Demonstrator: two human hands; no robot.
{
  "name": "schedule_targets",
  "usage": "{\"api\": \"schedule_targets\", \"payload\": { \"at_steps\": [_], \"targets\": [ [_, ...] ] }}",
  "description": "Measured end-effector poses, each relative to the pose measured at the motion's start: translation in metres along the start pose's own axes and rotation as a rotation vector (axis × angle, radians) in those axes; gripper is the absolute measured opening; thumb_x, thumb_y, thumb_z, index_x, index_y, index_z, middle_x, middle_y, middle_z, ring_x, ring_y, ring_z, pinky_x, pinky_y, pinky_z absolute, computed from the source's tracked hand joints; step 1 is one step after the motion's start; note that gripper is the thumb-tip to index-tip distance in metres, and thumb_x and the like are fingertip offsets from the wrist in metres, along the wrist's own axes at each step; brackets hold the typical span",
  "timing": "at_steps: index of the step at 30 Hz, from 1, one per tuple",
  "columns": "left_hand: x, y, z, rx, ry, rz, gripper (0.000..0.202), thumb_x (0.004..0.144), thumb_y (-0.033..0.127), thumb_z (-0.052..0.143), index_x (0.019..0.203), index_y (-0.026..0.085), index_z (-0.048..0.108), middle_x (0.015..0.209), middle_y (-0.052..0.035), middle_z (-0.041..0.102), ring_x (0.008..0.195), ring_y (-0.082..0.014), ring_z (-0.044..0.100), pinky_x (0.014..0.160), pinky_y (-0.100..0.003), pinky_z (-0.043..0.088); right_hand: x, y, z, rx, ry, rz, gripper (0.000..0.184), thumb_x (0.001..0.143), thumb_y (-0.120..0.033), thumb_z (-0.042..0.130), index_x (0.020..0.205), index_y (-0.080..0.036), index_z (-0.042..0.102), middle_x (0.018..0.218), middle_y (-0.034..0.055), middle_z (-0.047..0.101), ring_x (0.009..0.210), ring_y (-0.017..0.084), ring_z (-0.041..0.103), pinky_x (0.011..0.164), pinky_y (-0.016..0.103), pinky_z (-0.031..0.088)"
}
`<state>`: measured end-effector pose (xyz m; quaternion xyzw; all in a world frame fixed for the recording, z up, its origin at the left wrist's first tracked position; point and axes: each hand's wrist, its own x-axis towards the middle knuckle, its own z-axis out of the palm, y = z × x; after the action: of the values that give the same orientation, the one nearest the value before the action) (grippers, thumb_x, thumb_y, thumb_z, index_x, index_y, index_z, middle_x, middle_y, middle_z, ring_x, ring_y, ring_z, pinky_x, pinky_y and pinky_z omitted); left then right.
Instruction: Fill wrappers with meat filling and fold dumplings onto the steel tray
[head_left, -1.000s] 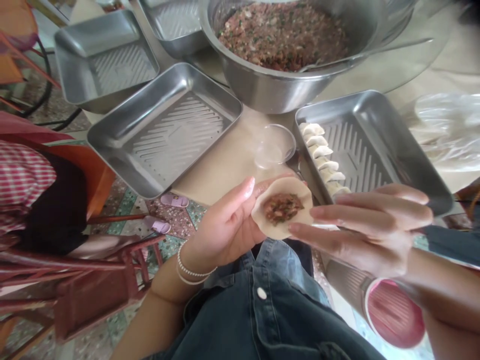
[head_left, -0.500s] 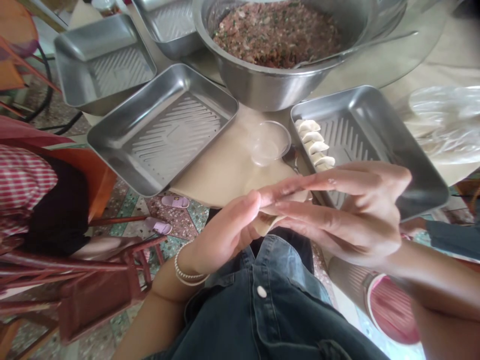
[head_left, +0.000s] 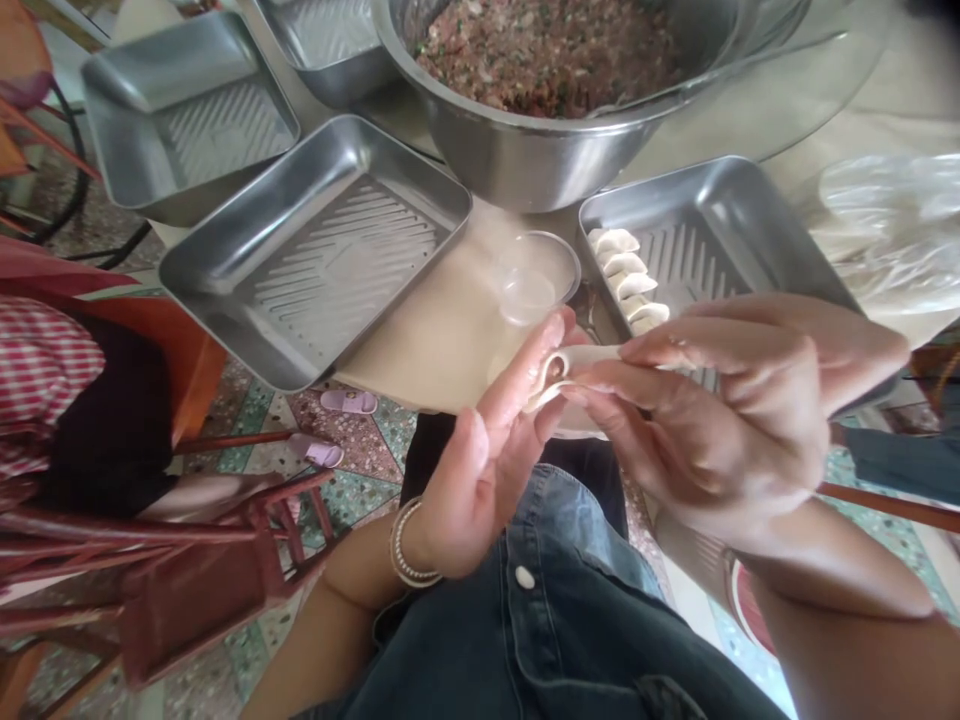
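Observation:
Between my hands is a folded dumpling in a pale wrapper, with a gap at its left end where some filling shows. My left hand supports that end on its fingers, the thumb standing apart. My right hand pinches the wrapper from the right with thumb and fingers, hiding part of it. Just beyond, a row of several finished dumplings lies along the left side of a metal tray. A clear plastic bowl stands left of that tray.
A large steel basin of minced filling stands at the back, a utensil handle across its rim. Metal trays are on the left, clear plastic bags on the right. Another person sits at the left by a red chair.
My left hand has turned and opened out, its fingers now pointing up and right. My right hand has shifted right, showing more of the dumpling's open end. The view has shifted slightly.

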<state>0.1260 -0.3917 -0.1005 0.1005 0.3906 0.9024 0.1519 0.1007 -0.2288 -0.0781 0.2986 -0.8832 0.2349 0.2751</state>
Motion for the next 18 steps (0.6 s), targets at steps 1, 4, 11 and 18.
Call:
{"api": "schedule_targets", "payload": {
  "at_steps": [1, 4, 11, 18],
  "targets": [
    [-0.001, 0.000, -0.001, 0.052, 0.013, -0.017, 0.056, 0.095, 0.058, 0.027, 0.141, 0.029, 0.044, 0.156, 0.0074, 0.030, 0.147, -0.0225, 0.020, 0.122, -0.038, 0.022, 0.000, -0.002, 0.001, -0.035, -0.001, 0.003, 0.026, 0.083, -0.016, 0.068, 0.108, -0.022, 0.061, 0.103, 0.0056, 0.058, 0.100, 0.025, 0.058, 0.083, 0.044, 0.046],
    [-0.002, -0.003, -0.005, 0.144, 0.062, 0.019, 0.053, 0.094, 0.054, 0.040, 0.139, 0.026, 0.047, 0.152, -0.0001, 0.039, 0.143, -0.0248, 0.031, 0.118, -0.040, 0.033, 0.002, -0.006, 0.001, -0.143, -0.013, -0.026, 0.022, 0.087, -0.020, 0.065, 0.108, -0.021, 0.058, 0.111, 0.0049, 0.055, 0.106, 0.024, 0.057, 0.085, 0.042, 0.049],
    [0.000, 0.000, -0.008, 0.141, 0.084, 0.023, 0.047, 0.097, 0.048, 0.031, 0.128, 0.024, 0.057, 0.137, -0.0047, 0.056, 0.131, -0.0258, 0.048, 0.110, -0.042, 0.043, 0.010, -0.010, -0.003, -0.157, -0.017, 0.010, 0.030, 0.084, -0.027, 0.071, 0.112, -0.029, 0.060, 0.114, 0.0010, 0.058, 0.106, 0.026, 0.055, 0.090, 0.049, 0.036],
    [0.003, -0.005, -0.002, -0.087, 0.087, -0.006, 0.050, 0.092, 0.049, 0.045, 0.139, 0.034, 0.037, 0.145, -0.0006, 0.048, 0.136, -0.0245, 0.042, 0.117, -0.047, 0.033, 0.020, -0.011, 0.001, 0.011, 0.037, 0.062, 0.003, 0.087, -0.026, 0.066, 0.086, -0.026, 0.070, 0.089, 0.0021, 0.061, 0.092, 0.023, 0.058, 0.078, 0.043, 0.036]
  ]
}}
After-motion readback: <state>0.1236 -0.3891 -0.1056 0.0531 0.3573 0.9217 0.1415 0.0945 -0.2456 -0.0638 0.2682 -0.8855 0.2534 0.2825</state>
